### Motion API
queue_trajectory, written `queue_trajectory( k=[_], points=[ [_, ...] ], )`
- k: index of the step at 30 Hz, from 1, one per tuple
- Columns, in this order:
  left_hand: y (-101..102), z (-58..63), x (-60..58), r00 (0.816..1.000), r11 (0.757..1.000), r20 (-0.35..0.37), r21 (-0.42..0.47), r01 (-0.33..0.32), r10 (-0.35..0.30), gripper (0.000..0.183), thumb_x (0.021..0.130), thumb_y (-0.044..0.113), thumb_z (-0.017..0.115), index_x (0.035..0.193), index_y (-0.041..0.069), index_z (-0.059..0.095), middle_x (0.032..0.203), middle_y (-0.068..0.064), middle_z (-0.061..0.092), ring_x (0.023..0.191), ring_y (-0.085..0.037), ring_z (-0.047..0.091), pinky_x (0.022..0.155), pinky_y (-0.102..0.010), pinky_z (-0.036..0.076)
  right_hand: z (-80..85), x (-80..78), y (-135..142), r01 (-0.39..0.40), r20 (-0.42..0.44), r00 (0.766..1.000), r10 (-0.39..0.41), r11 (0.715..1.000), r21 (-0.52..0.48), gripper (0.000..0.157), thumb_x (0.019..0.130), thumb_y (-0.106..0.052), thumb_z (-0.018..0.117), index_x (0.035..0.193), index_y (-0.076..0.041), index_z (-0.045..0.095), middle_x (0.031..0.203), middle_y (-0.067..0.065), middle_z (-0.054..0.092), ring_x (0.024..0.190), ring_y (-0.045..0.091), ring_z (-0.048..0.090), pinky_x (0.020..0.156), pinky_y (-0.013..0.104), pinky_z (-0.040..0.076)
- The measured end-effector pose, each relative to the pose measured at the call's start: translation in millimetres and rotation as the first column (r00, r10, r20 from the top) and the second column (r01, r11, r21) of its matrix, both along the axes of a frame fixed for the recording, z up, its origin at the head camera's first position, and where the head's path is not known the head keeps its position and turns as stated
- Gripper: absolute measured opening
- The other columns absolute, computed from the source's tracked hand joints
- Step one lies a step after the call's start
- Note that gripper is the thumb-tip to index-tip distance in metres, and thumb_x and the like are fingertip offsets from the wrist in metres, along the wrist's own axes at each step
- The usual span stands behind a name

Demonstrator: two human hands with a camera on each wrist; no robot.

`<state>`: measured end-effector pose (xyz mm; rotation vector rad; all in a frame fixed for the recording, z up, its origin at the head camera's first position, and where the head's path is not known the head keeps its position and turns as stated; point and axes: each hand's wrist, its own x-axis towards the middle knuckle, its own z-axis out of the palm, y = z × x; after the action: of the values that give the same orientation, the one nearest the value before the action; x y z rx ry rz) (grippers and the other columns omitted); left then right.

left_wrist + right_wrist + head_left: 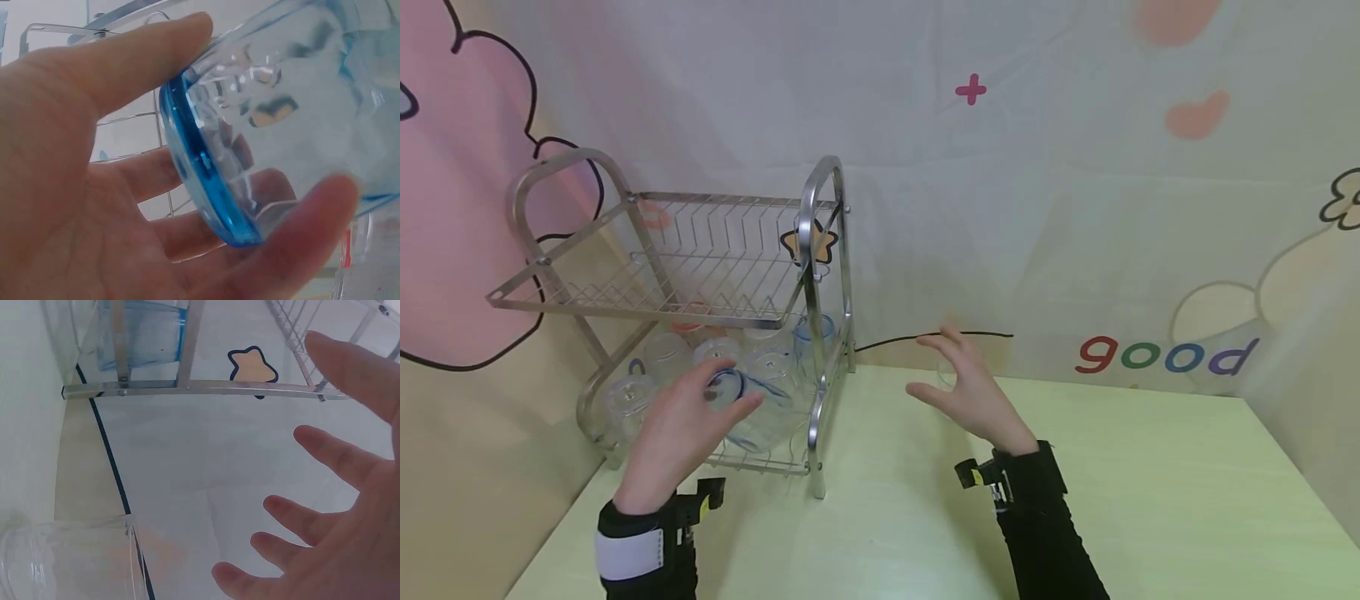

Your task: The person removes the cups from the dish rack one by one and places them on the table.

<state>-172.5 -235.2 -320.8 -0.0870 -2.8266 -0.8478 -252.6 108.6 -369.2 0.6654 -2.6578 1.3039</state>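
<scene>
In the head view my left hand (673, 429) is at the lower tier of the rack. Its thumb and fingers grip a clear drinking glass (275, 106) around its blue-tinted base end, and the glass lies tilted, base toward the palm. To the right of the rack my right hand (973, 400) is held up over the table, fingers spread, with nothing in it. Another clear glass (69, 562) stands on the table by the wall, largely hidden behind the right hand in the head view.
The two-tier metal dish rack (632, 315) stands at the left. Several glasses crowd its lower tier, including a blue-tinted glass (815, 337) at the right end and a clear mug (632, 398) at the left. A printed cloth (1037, 208) hangs behind the pale green table (1150, 500).
</scene>
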Motion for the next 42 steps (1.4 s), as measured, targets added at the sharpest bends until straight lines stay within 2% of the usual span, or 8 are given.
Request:
queue_trajectory(
  k=[10, 18, 21, 24, 27, 31, 37, 42],
  points=[
    [4.3, -1.6, 0.8, 0.997, 0.996, 0.02, 0.05, 0.069, -0.07, 0.073, 0.089, 0.062, 0.06, 0.141, 0.012, 0.048, 0.138, -0.023, 0.052, 0.104, -0.037, 0.063, 0.084, -0.055, 0.048, -1.2, 30.9, 5.2, -0.019, 0.081, 0.996, 0.032, 0.988, -0.156, 0.067, 0.086, -0.042, 0.074, 0.145, -0.028, 0.045, 0.158, 0.0, 0.018, 0.144, 0.028, 0.02, 0.11, 0.059, 0.026],
    [6.1, 8.3, 5.6, 0.993, 0.993, 0.038, 0.05, 0.105, -0.107, 0.077, 0.089, 0.063, 0.058, 0.143, 0.009, 0.046, 0.143, -0.021, 0.048, 0.117, -0.04, 0.055, 0.089, -0.058, 0.046, -7.4, 53.0, 13.4, 0.023, 0.113, 0.994, 0.011, 0.955, -0.297, 0.061, 0.088, -0.033, 0.075, 0.142, -0.027, 0.047, 0.152, -0.01, 0.027, 0.139, 0.02, 0.028, 0.109, 0.054, 0.031],
    [8.5, 11.4, 7.2, 0.991, 0.99, 0.059, 0.083, 0.115, -0.12, 0.076, 0.089, 0.063, 0.058, 0.144, 0.012, 0.045, 0.143, -0.019, 0.047, 0.095, -0.029, 0.067, 0.084, -0.054, 0.049, -7.6, 55.0, 14.0, 0.009, 0.123, 0.992, 0.033, 0.944, -0.329, 0.06, 0.088, -0.031, 0.075, 0.141, -0.029, 0.048, 0.15, -0.012, 0.031, 0.138, 0.02, 0.029, 0.109, 0.054, 0.03],
    [9.8, 12.3, 9.1, 0.985, 0.983, 0.101, 0.137, 0.125, -0.139, 0.075, 0.089, 0.063, 0.058, 0.145, 0.015, 0.043, 0.144, -0.018, 0.046, 0.07, -0.015, 0.068, 0.074, -0.045, 0.052, -5.8, 55.6, 10.1, -0.032, 0.135, 0.987, 0.084, 0.937, -0.347, 0.061, 0.088, -0.03, 0.075, 0.141, -0.03, 0.047, 0.149, -0.01, 0.033, 0.139, 0.021, 0.028, 0.109, 0.051, 0.031],
    [9.7, 11.8, 10.8, 0.977, 0.97, 0.137, 0.202, 0.132, -0.161, 0.074, 0.09, 0.062, 0.058, 0.146, 0.017, 0.041, 0.142, -0.019, 0.047, 0.064, -0.011, 0.066, 0.069, -0.041, 0.053, -1.1, 57.0, 3.0, -0.097, 0.159, 0.972, 0.173, 0.913, -0.396, 0.061, 0.089, -0.025, 0.074, 0.143, -0.029, 0.046, 0.15, -0.008, 0.035, 0.14, 0.022, 0.028, 0.108, 0.047, 0.035],
    [7.7, 10.5, 10.8, 0.972, 0.955, 0.142, 0.261, 0.143, -0.185, 0.069, 0.092, 0.058, 0.059, 0.146, 0.018, 0.041, 0.14, -0.02, 0.049, 0.067, -0.015, 0.069, 0.079, -0.049, 0.054, 4.2, 60.0, -7.7, -0.169, 0.17, 0.947, 0.271, 0.875, -0.453, 0.062, 0.09, -0.019, 0.073, 0.145, -0.028, 0.045, 0.151, -0.006, 0.036, 0.14, 0.022, 0.03, 0.106, 0.043, 0.039],
    [8.8, 8.1, 9.0, 0.961, 0.925, 0.151, 0.339, 0.17, -0.232, 0.066, 0.095, 0.054, 0.056, 0.146, 0.015, 0.04, 0.136, -0.021, 0.051, 0.071, -0.017, 0.071, 0.092, -0.06, 0.046, 8.1, 63.8, -20.1, -0.191, 0.211, 0.925, 0.317, 0.866, -0.463, 0.063, 0.09, -0.019, 0.073, 0.145, -0.031, 0.044, 0.151, -0.005, 0.034, 0.136, 0.027, 0.038, 0.102, 0.042, 0.044],
    [17.4, 4.9, 3.1, 0.946, 0.89, 0.154, 0.41, 0.201, -0.285, 0.063, 0.098, 0.051, 0.052, 0.145, 0.012, 0.039, 0.133, -0.021, 0.051, 0.073, -0.02, 0.072, 0.093, -0.058, 0.046, 11.0, 65.2, -27.4, -0.194, 0.25, 0.892, 0.377, 0.819, -0.54, 0.066, 0.089, -0.015, 0.073, 0.145, -0.031, 0.043, 0.151, -0.002, 0.033, 0.129, 0.036, 0.046, 0.098, 0.045, 0.047]
  ],
)
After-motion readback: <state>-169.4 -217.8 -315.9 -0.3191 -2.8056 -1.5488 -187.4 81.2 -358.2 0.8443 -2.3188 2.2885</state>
